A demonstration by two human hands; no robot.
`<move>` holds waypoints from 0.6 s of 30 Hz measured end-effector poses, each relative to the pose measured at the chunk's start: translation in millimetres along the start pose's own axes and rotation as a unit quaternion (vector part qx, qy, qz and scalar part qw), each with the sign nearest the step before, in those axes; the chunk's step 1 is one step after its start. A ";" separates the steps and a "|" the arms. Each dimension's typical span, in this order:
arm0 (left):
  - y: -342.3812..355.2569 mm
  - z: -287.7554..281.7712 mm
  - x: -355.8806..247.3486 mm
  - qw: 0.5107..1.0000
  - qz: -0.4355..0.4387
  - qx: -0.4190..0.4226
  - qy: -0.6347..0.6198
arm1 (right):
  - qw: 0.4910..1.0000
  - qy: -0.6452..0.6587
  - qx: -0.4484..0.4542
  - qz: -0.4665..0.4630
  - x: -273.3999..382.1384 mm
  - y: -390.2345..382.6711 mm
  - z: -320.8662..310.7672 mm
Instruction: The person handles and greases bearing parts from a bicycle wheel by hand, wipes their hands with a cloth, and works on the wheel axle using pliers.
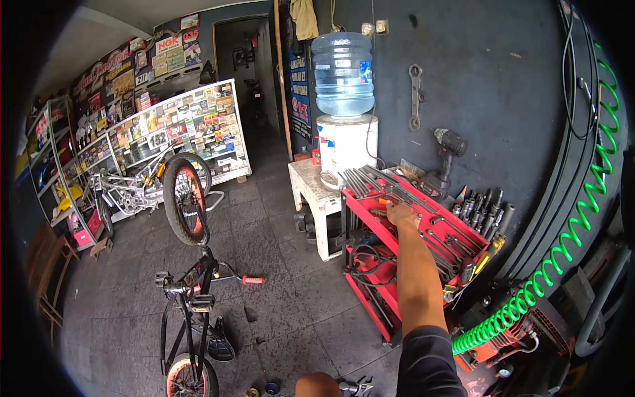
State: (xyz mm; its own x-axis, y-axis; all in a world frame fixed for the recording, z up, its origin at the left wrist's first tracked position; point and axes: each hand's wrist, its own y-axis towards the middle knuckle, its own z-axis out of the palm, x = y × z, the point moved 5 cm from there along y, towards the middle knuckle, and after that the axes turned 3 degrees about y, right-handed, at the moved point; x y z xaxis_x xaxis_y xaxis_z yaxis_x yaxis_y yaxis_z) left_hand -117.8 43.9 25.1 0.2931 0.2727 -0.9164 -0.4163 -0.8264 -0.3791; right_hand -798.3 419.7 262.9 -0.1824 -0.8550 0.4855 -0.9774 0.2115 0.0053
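Observation:
My right arm stretches forward over a red tool cart [370,228]. My right hand [402,215] is down among the tools on its top tray, fingers curled. A small orange piece [383,202] shows right by the fingertips; what the fingers hold, if anything, I cannot make out. Around the hand lie several metal wrenches [450,241] and long steel bars [364,182]. Sockets [481,210] stand along the tray's far right side. My left hand is out of view. On the floor to the left, a black bicycle [206,264] seems turned upside down, its saddle [221,341] low near the floor.
Behind the cart, a water dispenser [347,142] with a big blue bottle stands on a white wooden table [307,178]. A cordless drill [450,145] rests by the wall. A coiled green air hose [555,255] hangs at right above a red compressor [509,341]. A silver bicycle [132,185] leans at the display case.

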 end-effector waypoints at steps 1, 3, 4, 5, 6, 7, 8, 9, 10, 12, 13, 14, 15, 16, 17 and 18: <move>1.1 4.7 -3.9 1.000 0.005 0.000 0.006 | 1.000 -0.017 0.019 -0.007 3.5 0.0 2.8; 2.9 10.4 -9.2 1.000 0.013 0.000 0.012 | 1.000 -0.013 0.010 -0.020 1.0 -1.8 5.4; 4.2 13.4 -11.9 1.000 0.018 0.001 0.017 | 0.999 -0.011 0.000 -0.035 0.3 -1.7 4.9; 5.6 17.3 -14.1 1.000 0.022 0.002 0.020 | 0.999 -0.010 0.000 -0.034 -0.5 -0.2 4.3; 5.8 20.0 -15.8 0.999 0.027 0.002 0.022 | 0.999 -0.010 0.005 -0.044 1.7 0.6 4.4; 6.5 21.5 -17.6 0.999 0.030 0.002 0.026 | 0.998 -0.010 0.010 -0.055 3.0 0.5 5.0; 6.5 21.8 -19.4 0.999 0.034 0.001 0.030 | 0.998 -0.010 0.011 -0.054 0.3 -0.7 4.9; 6.9 21.8 -20.1 0.999 0.037 -0.001 0.034 | 0.998 -0.007 0.009 -0.059 -0.9 -3.1 1.5; 6.8 22.2 -19.3 0.999 0.039 -0.003 0.038 | 0.998 -0.005 0.007 -0.064 -1.0 -5.0 -1.0; 5.7 18.4 -16.0 0.998 0.043 -0.011 0.047 | 0.999 0.001 0.006 -0.040 0.2 -6.2 -0.2; 5.6 16.1 -13.5 0.998 0.044 -0.015 0.051 | 1.000 0.008 0.004 -0.014 0.1 -7.1 0.7; 4.7 13.9 -10.6 0.997 0.047 -0.022 0.056 | 1.000 0.003 0.006 -0.012 2.8 -5.8 -0.3; 1.6 6.3 -5.1 0.996 0.048 -0.032 0.061 | 1.000 -0.001 0.013 -0.020 4.6 -4.6 2.7; -0.3 -0.7 0.5 0.996 0.051 -0.040 0.068 | 0.999 -0.006 -0.018 -0.028 3.6 0.2 1.4; -6.0 -11.0 7.1 0.994 0.054 -0.056 0.077 | 0.998 -0.015 -0.044 -0.043 5.6 1.0 5.4; -13.4 -24.2 15.8 0.991 0.059 -0.078 0.086 | 0.998 0.008 -0.050 -0.031 15.2 -10.5 5.7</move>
State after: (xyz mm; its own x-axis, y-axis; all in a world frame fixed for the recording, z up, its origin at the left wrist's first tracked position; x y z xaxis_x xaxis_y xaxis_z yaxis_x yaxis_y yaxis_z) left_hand -86.8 47.3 18.7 0.3988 0.0927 -0.9124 -0.3225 -0.9171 -0.2341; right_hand -791.4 401.8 265.2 -0.1200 -0.8603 0.4954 -0.9709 0.2059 0.1223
